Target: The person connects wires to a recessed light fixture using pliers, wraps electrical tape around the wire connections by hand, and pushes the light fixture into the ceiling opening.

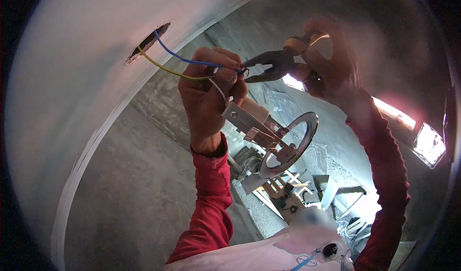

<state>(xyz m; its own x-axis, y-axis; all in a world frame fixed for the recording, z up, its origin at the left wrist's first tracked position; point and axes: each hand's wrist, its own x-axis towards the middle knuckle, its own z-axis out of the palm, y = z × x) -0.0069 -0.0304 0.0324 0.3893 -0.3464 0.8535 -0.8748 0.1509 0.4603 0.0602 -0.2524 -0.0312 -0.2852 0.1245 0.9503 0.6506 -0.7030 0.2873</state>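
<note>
A person's two bare hands working on wires beneath a pale panel. The left hand (209, 93) is pinched together on the blue wire (177, 56) and the yellow-green wire (165, 68), both of which emerge from a ragged slot (149, 43) in the panel (91, 26) and cross to its fingertips. The right hand (333, 64) is closed around the handles of the pliers (283, 62), whose parted jaws stand about the dark, hooked wire tip (246, 72) just beyond the left thumb. A ringed metal fitting (313, 127) hangs tilted below the left hand, near its white lead (218, 89); whether the lead or the fingers bear its weight cannot be told. Likely faults: a bite set too close could nip the thumb or sever the tip; a slack pinch could let the wires spring apart; the fitting's weight, if on the lead, could strain it; and a hard pull could chafe insulation on the slot's rough edge. The panel is smooth and curves through lens distortion along a pale border. Beyond lie dim grey walls (134, 184), glaring light at right (430, 146), and scattered timber (276, 187) below.
</note>
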